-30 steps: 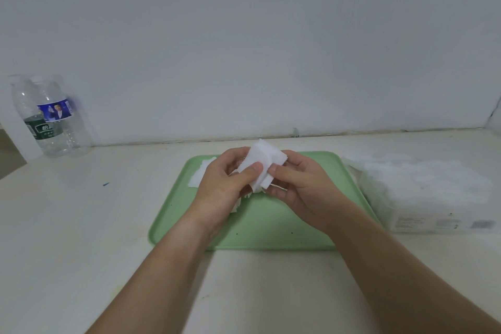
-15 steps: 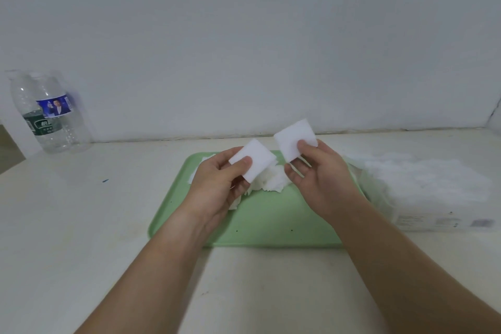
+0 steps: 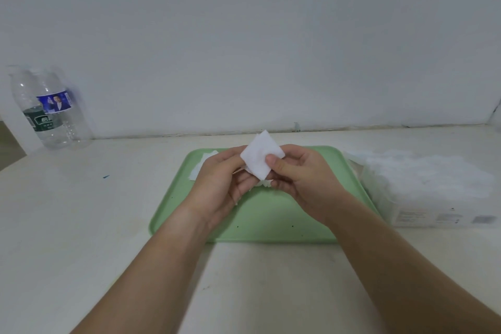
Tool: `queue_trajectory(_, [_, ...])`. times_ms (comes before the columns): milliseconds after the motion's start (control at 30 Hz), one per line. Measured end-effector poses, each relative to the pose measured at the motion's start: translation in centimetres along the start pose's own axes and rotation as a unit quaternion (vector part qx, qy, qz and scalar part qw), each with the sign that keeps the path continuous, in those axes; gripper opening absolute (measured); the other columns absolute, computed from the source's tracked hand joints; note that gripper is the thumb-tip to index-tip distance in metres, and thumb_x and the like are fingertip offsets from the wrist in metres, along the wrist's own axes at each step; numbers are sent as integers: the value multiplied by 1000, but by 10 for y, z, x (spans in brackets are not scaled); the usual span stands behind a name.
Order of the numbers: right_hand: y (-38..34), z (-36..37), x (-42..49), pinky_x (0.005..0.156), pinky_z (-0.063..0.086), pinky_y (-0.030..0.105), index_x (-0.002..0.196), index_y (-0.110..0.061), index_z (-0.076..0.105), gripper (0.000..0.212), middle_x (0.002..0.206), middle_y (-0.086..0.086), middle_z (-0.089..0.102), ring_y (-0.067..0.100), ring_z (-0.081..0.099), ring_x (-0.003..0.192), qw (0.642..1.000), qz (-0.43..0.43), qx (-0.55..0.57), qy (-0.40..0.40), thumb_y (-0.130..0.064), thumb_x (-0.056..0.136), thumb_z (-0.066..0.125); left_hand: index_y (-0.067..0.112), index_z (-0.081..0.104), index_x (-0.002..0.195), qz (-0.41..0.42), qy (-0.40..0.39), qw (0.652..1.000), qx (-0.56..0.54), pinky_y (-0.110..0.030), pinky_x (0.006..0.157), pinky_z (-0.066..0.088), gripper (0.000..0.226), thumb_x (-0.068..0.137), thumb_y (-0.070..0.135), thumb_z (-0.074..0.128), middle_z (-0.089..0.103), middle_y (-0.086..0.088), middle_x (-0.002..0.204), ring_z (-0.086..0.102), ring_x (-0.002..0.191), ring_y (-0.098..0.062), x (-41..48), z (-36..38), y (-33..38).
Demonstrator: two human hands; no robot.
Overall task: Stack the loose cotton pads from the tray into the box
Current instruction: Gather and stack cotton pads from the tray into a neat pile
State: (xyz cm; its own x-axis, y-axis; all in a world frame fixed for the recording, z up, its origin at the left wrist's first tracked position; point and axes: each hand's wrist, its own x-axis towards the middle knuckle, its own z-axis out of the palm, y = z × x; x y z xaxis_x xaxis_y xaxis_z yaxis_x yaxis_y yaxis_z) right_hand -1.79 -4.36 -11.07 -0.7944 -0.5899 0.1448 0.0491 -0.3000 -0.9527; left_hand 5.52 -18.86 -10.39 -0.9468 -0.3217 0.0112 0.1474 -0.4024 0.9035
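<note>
Head view: cotton pads [image 3: 260, 157] are pinched by the left hand [image 3: 222, 182] and right hand [image 3: 303, 179] toward 12 o'clock over the tray [image 3: 271, 225], and, if that pinch is loosened, can be scattered short of the box [image 3: 433, 198] at 3 o'clock.

The left hand [image 3: 217, 184] and right hand [image 3: 303, 182] are covering most of the loose pads [image 3: 202, 164] lying on the tray [image 3: 271, 225]. The held pad [image 3: 261, 156] is hiding the left thumb's tip. The box [image 3: 433, 214] print is showing too blurred to read.

The tray [image 3: 271, 225] lies mid-table; the box [image 3: 433, 198] touches its right side, bottles [image 3: 51, 111] stand far behind-left.
</note>
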Motion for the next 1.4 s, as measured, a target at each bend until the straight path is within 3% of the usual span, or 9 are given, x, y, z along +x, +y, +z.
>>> queue_trajectory(200, [-2,-2,-2,61,56,26,99,1,70,12,73,9,69,14,62,65,991,-13,-131,39,-8,90,70,-2,75,107,-8,0,998,66,-29,78,62,22,98,9,58,76,-18,106,74,92,-24,1,-4,-2])
queue_trajectory(467, [2,1,-2,61,58,28,92,3,69,12,74,18,69,18,61,64,982,-14,-177,64,-9,89,70,2,78,102,-8,10,991,130,-44,82,41,22,95,18,64,47,-17,92,40,81,-31,2,-4,-3])
queue_trajectory(567, [1,2,-3,59,57,27,89,3,68,10,68,13,67,17,60,61,979,-19,-191,73,-7,88,70,-1,76,102,9,29,988,151,-44,85,47,24,97,17,61,57,-19,81,53,77,-27,2,-4,-4])
queue_trajectory(667, [-2,8,-2,58,57,28,89,2,64,12,64,9,66,17,59,57,976,-24,-204,79,-8,87,71,-2,75,98,30,48,984,168,-34,78,58,26,97,16,57,73,-19,86,67,84,-26,0,-4,-1])
queue_trajectory(800, [-11,24,3,55,54,32,92,-8,49,29,63,8,63,17,57,52,973,-16,-208,96,-15,85,76,-3,73,104,34,45,987,151,-37,82,59,35,97,29,62,75,-23,97,73,85,-25,-4,-5,16])
queue_trajectory(967, [-17,41,11,47,46,28,94,-16,45,37,68,3,60,15,58,46,943,-37,-310,115,-37,86,74,16,77,101,90,59,968,228,-38,82,62,14,86,15,77,79,-2,89,76,85,-19,-6,-11,34])
queue_trajectory(1067, [-14,44,15,54,47,30,91,-18,52,27,68,2,66,15,58,49,931,-23,-352,93,-44,96,57,18,75,100,132,117,962,209,-31,78,63,17,87,7,75,78,4,88,75,83,-11,-5,-28,41])
queue_trajectory(1233, [-7,51,20,65,49,33,87,-27,61,7,83,-7,64,8,55,62,831,-79,-551,15,-20,89,59,14,75,102,132,159,965,164,-26,76,61,18,87,5,73,77,-3,96,75,91,-17,-6,-65,41])
queue_trajectory(1400, [-1,60,24,64,41,31,110,-36,60,36,101,-11,41,9,45,79,692,-84,-709,-107,-16,81,62,10,73,105,123,164,970,134,-28,76,61,15,90,5,71,76,-8,99,74,88,-17,-6,-83,33])
